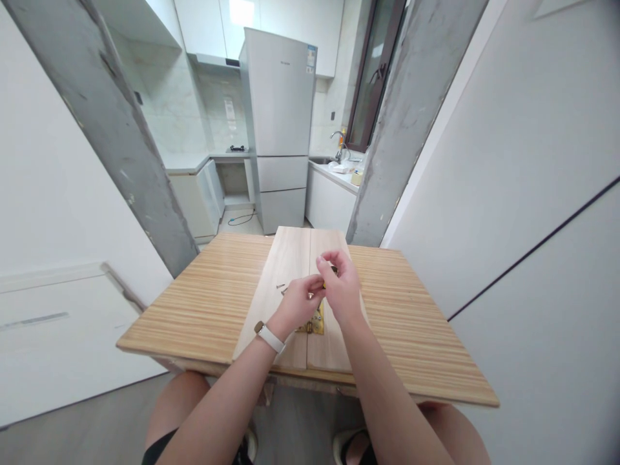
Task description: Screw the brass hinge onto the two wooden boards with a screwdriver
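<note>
Both hands are up over the middle of the striped light-wood bench (203,310), meeting just above two pale wooden boards (290,258) that lie side by side along it. The left hand (295,303), a white band (269,337) on its wrist, has its fingers curled in and pinched together at the tips; something small sits in that grip, but it is too tiny to make out. Right against it, the right hand (341,287) is closed too, fingertips drawn in around a small dark and yellow object (329,278) that barely peeks out between the two hands. What that object is, I cannot tell from here.

Directly beneath the two grips, flat across the seam where the boards meet, lies a shiny brass-coloured metal hinge (316,321), mostly hidden by the left hand. Just to the left of the left grip, a few small dark metal screws (282,289) lie loose on the left board, near the hand but not touching it.

Beyond the grips, past the far edge of the bench, a tall white refrigerator (281,129) stands against the kitchen wall. To the right of it a white counter carries a steel sink tap (339,143). Two grey concrete-faced door jambs (121,129) frame that view. Below the bench edge, nearest the camera, the person's bare knees show.
</note>
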`<action>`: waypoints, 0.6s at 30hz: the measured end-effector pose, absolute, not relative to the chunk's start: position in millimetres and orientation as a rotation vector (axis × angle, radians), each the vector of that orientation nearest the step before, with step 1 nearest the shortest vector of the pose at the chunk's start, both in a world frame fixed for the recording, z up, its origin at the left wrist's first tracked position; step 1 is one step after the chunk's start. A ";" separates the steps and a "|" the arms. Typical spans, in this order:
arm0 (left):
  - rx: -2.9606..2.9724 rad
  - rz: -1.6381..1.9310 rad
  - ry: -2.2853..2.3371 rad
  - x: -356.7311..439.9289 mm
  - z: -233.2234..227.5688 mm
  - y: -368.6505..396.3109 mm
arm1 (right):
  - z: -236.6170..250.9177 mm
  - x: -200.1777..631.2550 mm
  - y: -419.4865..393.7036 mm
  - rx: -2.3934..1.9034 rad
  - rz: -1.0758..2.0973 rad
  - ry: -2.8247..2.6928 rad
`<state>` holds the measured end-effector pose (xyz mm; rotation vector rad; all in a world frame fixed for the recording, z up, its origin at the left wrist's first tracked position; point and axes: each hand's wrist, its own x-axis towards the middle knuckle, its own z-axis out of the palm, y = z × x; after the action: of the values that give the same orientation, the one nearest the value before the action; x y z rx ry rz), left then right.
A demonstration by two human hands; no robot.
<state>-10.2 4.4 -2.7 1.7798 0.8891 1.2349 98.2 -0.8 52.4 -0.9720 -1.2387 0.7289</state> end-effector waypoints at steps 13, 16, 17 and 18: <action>1.860 1.222 1.069 -10.4 3.7 -12.1 | 46.3 73.3 -8.6 -1.117 0.640 -0.868; 1.803 1.220 0.993 -15.8 4.6 -5.7 | 48.9 83.4 4.6 -1.045 0.878 -1.073; 1.773 1.222 0.967 -17.6 4.7 -3.5 | 50.9 87.1 9.1 -0.997 0.993 -1.179; 1.741 1.219 0.934 -19.3 4.8 -1.6 | 53.2 90.9 13.6 -0.938 1.110 -1.284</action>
<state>-19.3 -1.6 4.8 1.7415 0.9343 1.2194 90.9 13.6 53.2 -0.9383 -1.2835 1.1098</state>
